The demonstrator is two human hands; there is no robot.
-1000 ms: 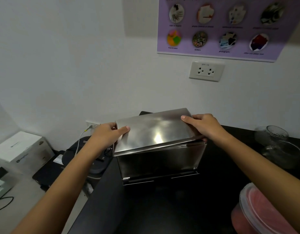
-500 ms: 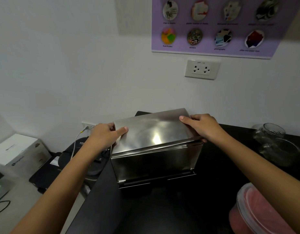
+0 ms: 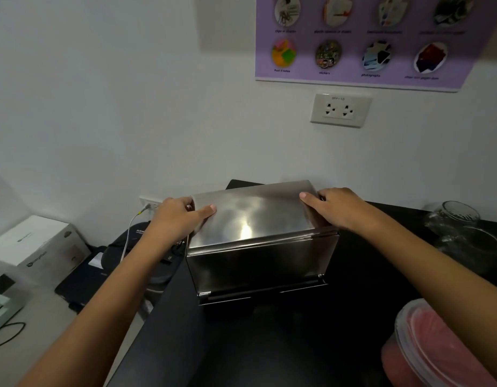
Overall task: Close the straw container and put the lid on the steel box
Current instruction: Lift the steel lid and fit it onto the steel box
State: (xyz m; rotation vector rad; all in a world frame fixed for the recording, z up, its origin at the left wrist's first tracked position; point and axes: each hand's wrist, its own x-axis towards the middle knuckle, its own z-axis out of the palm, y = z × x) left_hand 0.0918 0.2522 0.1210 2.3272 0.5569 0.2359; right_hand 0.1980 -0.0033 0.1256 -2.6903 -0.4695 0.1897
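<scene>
Black counter [image 3: 269, 344] is running from near to far, where it is meeting a white wall, and the steel box [image 3: 258, 263] is standing on it towards the far edge. The lid [image 3: 253, 216] is lying across the top of the box, its near edge looking almost level with the rim, though whether it is fully seated cannot be told. The left hand [image 3: 177, 219] is gripping the lid's left edge, thumb lying on top and fingers curled out of sight beneath. The right hand [image 3: 336, 208] is gripping the right edge the same way, with the fingers wrapping over the side. At near right a clear-lidded tub holding something pink [image 3: 437, 344] is sitting; whether that is the straw container cannot be told. Empty glass jars [image 3: 459, 227] are standing at far right. If one hand is pressing harder, the lid is likely to be cocking and jamming on one side. Fingers tucked under the edges are also risking a pinch as the lid is settling.
</scene>
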